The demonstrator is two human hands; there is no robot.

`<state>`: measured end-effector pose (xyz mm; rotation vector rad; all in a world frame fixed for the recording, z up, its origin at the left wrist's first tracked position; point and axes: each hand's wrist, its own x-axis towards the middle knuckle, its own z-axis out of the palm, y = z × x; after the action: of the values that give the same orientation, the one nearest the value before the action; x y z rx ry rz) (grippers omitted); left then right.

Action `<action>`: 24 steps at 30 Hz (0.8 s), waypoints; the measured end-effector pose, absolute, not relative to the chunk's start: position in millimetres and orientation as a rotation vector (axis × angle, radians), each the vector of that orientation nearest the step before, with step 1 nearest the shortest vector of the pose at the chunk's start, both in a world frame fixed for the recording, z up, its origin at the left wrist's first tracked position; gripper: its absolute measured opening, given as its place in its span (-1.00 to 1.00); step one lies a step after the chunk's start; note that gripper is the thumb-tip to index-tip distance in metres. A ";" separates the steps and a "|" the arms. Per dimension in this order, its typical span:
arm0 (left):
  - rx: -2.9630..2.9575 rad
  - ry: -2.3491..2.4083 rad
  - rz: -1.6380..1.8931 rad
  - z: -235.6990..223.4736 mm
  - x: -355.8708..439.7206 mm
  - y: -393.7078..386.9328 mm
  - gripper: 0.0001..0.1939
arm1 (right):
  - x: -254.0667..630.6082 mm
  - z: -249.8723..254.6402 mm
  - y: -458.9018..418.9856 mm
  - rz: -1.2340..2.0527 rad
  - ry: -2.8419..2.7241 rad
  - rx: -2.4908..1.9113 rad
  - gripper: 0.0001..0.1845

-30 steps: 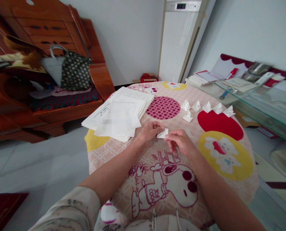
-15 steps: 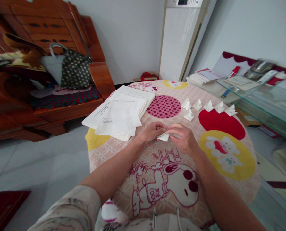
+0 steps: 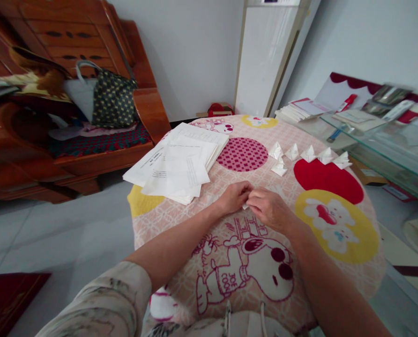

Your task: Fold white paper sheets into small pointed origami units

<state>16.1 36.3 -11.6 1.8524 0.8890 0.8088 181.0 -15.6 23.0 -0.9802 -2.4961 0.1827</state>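
Observation:
My left hand [image 3: 235,196] and my right hand [image 3: 269,208] meet above the middle of the round table, fingers closed. Between them is a small folded paper piece [image 3: 245,206]; only a white tip shows below the fingertips, the rest hidden. Beyond my right hand stand several folded white paper shapes [image 3: 292,152] with pointed tops, most in a row and one [image 3: 279,166] set in front. To the left of my left hand lies a pile of printed paper sheets [image 3: 181,164].
A patterned cloth [image 3: 181,220] covers the table. On the right is a glass shelf [image 3: 388,145] bearing papers and metal bowls [image 3: 388,97]. A wooden bench [image 3: 153,112] with bags [image 3: 114,98] stands at the left. A tall white cabinet-like unit [image 3: 260,56] is behind.
My hands have drawn closer together over the folded paper, covering most of it. The whole view has shifted slightly, with things appearing a little further right.

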 end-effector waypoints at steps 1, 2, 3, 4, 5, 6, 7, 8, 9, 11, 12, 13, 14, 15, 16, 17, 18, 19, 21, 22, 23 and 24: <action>1.919 0.908 0.817 -11.1 16.0 34.8 -0.84 | 181.4 22.0 -14.8 0.167 -2.503 -0.980 -0.76; 1.969 0.923 0.815 -10.4 15.4 33.3 -0.80 | 181.8 21.2 -13.9 0.152 -2.506 -0.977 -0.76; 2.006 0.934 0.808 -9.5 14.3 32.0 -0.76 | 182.2 20.9 -13.1 0.140 -2.504 -0.973 -0.76; 2.034 0.943 0.798 -8.6 12.9 31.0 -0.73 | 182.6 21.0 -12.5 0.135 -2.500 -0.969 -0.76; 2.059 0.950 0.789 -7.7 11.3 30.3 -0.72 | 183.1 21.4 -12.1 0.137 -2.496 -0.967 -0.75; 2.087 0.959 0.784 -6.9 9.4 30.1 -0.72 | 183.7 21.9 -11.8 0.146 -2.497 -0.969 -0.75; 2.119 0.973 0.787 -6.3 7.2 30.2 -0.73 | 184.5 22.2 -11.7 0.161 -2.500 -0.982 -0.75; 2.151 0.998 0.796 -5.6 4.7 30.7 -0.75 | 185.5 22.3 -11.6 0.180 -2.509 -1.004 -0.75; 2.177 1.033 0.808 -4.8 1.9 31.4 -0.76 | 186.6 21.9 -11.5 0.208 -2.526 -1.033 -0.75; 2.191 1.100 0.801 -2.7 -4.5 33.1 -0.75 | 188.8 19.9 -11.1 0.284 -2.575 -1.106 -0.75; 2.179 1.105 0.763 -1.3 -7.9 33.9 -0.75 | 189.8 18.7 -10.9 0.328 -2.598 -1.141 -0.76; 2.163 1.071 0.706 0.2 -11.1 34.6 -0.78 | 190.6 17.5 -10.6 0.372 -2.614 -1.171 -0.76; 2.160 1.029 0.656 1.6 -14.1 35.2 -0.81 | 191.2 16.7 -10.4 0.410 -2.619 -1.194 -0.78; 2.178 0.986 0.615 2.8 -16.7 35.7 -0.81 | 191.5 16.4 -10.2 0.443 -2.612 -1.210 -0.79; 2.201 0.949 0.587 3.7 -18.7 36.2 -0.81 | 191.5 16.6 -10.0 0.473 -2.595 -1.221 -0.82; 2.233 0.919 0.565 4.3 -20.1 36.5 -0.80 | 191.4 17.4 -10.0 0.499 -2.573 -1.230 -0.84; 2.271 0.892 0.548 4.8 -21.0 36.7 -0.79 | 191.1 18.5 -10.0 0.521 -2.549 -1.239 -0.85; 2.309 0.870 0.533 5.1 -21.4 36.5 -0.79 | 190.9 19.8 -10.2 0.540 -2.529 -1.249 -0.86; 2.379 0.843 0.497 5.9 -21.3 35.3 -0.79 | 190.6 22.3 -10.6 0.572 -2.508 -1.268 -0.87; 2.406 0.840 0.476 6.5 -21.0 34.3 -0.80 | 190.6 23.3 -10.9 0.583 -2.506 -1.275 -0.88; 2.426 0.841 0.455 7.3 -20.7 33.0 -0.81 | 190.8 23.9 -11.1 0.594 -2.510 -1.276 -0.88; 2.443 0.847 0.432 8.1 -20.3 31.8 -0.83 | 191.2 24.2 -11.3 0.605 -2.518 -1.273 -0.89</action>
<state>-20.3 31.8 8.1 2.4428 0.8469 0.4322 191.2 -11.3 24.2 -1.2731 -2.5184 0.6053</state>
